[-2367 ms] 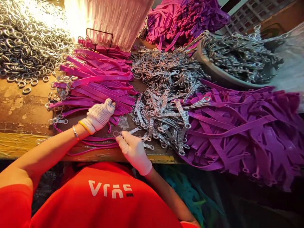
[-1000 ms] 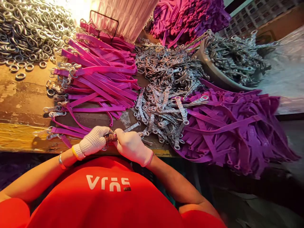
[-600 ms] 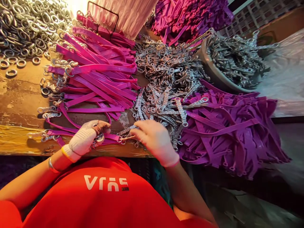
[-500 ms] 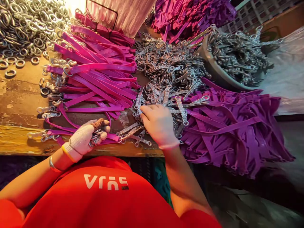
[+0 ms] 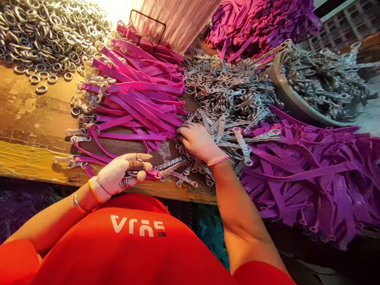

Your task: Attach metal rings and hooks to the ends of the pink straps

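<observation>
My left hand (image 5: pixel 123 174), in a white knit glove with a brown-wrapped finger, curls round several metal rings near the table's front edge. A pink strap with a metal link at its end lies beside its fingertips. My right hand (image 5: pixel 200 143), in a thin white glove, reaches into the heap of silver metal links (image 5: pixel 231 87), fingers bent down; whatever they touch is hidden. Pink straps (image 5: pixel 136 95) with metal fittings on their left ends lie between the ring pile and the links.
Loose metal rings (image 5: pixel 53 35) are heaped at the far left. A tub (image 5: pixel 282 83) full of metal links stands at the right, above a pile of purple straps (image 5: pixel 311 170). More purple straps (image 5: pixel 261 23) lie at the back, near a wire frame (image 5: pixel 162 33).
The whole view has shifted, so the table's contents appear further right. My left hand's fingers have extended a little. The fingers of my right hand have sunk lower among the links.
</observation>
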`<state>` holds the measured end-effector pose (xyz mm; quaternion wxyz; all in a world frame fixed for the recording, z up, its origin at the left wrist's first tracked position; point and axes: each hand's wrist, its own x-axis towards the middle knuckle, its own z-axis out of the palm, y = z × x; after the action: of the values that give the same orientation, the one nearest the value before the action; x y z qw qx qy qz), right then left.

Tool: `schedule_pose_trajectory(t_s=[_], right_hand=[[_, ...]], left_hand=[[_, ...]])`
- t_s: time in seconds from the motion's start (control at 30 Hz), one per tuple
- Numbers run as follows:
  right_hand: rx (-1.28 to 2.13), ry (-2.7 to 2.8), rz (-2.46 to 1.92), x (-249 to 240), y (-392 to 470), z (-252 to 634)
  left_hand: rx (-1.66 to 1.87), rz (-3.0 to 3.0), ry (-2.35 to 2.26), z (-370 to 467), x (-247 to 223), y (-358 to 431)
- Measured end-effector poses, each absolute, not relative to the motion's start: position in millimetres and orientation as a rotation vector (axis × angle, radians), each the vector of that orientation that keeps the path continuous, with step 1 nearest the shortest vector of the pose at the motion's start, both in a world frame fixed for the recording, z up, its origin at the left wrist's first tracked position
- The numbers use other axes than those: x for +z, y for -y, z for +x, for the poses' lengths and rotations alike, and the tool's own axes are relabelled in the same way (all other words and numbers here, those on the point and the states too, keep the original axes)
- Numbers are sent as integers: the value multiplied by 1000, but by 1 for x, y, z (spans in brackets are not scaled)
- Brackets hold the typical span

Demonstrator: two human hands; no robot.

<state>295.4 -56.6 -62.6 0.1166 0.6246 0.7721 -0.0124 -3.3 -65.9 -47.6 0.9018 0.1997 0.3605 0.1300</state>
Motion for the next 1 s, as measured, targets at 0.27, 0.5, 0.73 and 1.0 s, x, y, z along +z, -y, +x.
schedule_pose_trajectory(t_s=[0.27, 0.5, 0.73, 1.0], right_hand=[[79, -2413, 1952, -60, 74, 287], [-784, -2892, 1931, -34, 116, 215], [-1010, -2999, 1443, -24, 123, 193], [-619, -2853, 1915, -28, 144, 196]], left_hand=[[353, 677, -791, -10, -54, 78], [92, 763, -669, -11, -49, 74], [-97, 865, -596, -8, -46, 69], [59, 987, -752, -3, -37, 79]])
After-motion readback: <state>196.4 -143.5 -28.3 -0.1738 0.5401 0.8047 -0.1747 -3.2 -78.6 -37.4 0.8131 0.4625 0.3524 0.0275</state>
